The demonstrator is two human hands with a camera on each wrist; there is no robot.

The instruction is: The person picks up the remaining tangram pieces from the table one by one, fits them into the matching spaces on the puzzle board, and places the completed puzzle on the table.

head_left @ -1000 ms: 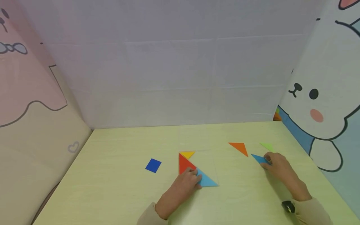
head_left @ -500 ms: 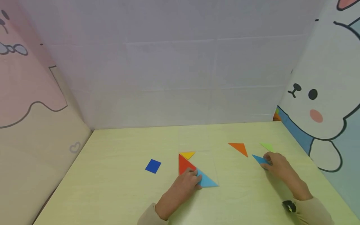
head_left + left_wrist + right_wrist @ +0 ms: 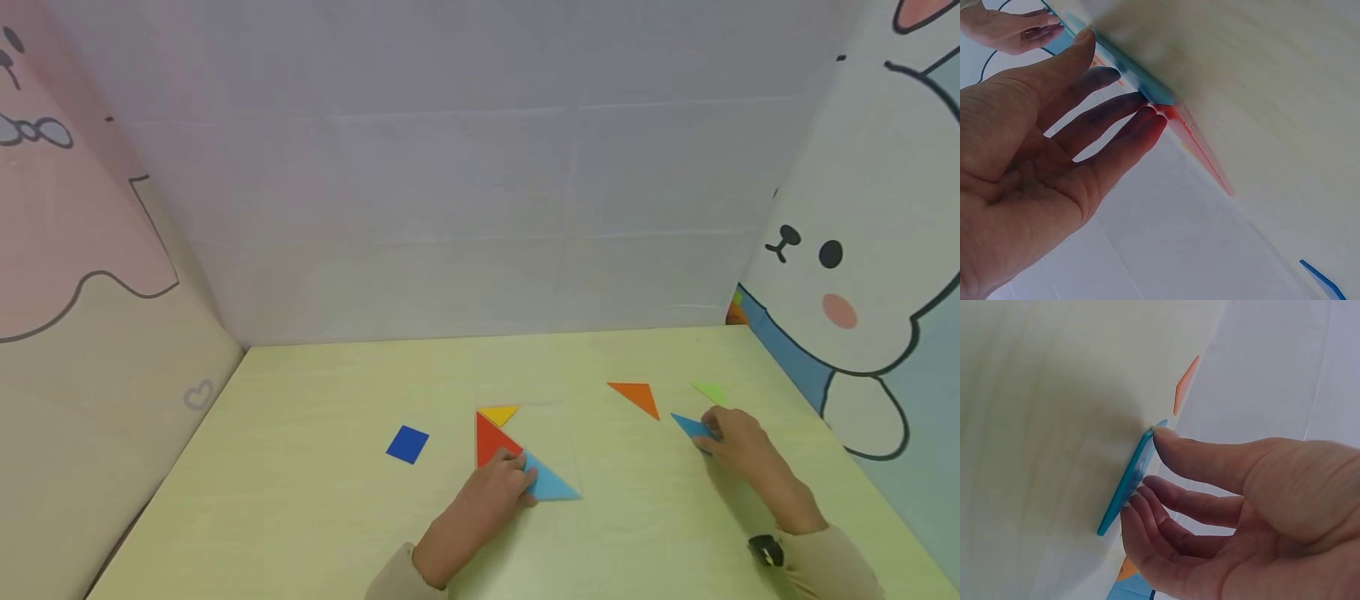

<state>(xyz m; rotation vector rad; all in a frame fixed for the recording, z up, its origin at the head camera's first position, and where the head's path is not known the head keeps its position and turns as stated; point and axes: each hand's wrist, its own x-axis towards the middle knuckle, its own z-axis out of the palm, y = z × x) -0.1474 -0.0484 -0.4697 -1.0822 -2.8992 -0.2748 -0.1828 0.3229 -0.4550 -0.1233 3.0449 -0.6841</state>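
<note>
Head — two hands (image 3: 491, 487), seven pieces (image 3: 407, 445)

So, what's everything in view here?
Square: 1, dark blue, left
Yellow triangle: 1, yellow, centre
Red piece: 1, red, centre
Front piece: 1, light blue, centre
Orange triangle: 1, orange, right
Green piece: 1, green, right
Held piece: 1, blue, right
Faint outline: 1, clear, centre
Table: 1, pale yellow, underneath
Back wall: 1, greyish, behind
Left wall: 1, pink-cream, left
Right wall: 1, white-blue, right
Wrist item: 1, black, lower right
Sleeves: 2, beige, bottom
Left hand: 1, on red and front pieces
Right hand: 1, pinching held piece
</note>
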